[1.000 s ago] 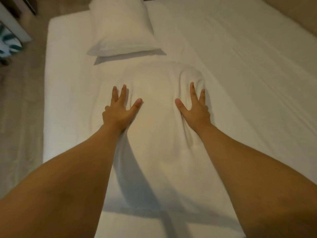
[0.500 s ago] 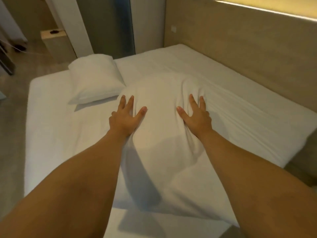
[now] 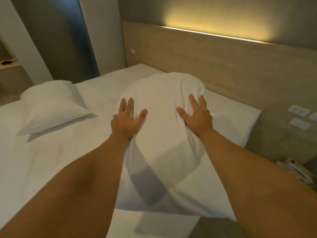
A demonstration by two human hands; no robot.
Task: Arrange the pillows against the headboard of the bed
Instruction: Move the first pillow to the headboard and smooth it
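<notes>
A: So, where is the big pillow now?

B: It is up in the air, between the left hand and the right hand. Both hands are spread wide and press flat into its sides. No pinching. Its far end is close to the headboard, but I cannot tell if it touches.

A: What could go wrong?

B: The pillow is soft and saggy. With only flat hands pushing in, I think it could slip down and flop on the bed too soon. It could also land crooked, or fold at the top against the board.

A: How many things are there?

B: Two pillows. One is held, and the other pillow lies flat, far off to the left. Two hands. One bed. One headboard
</notes>
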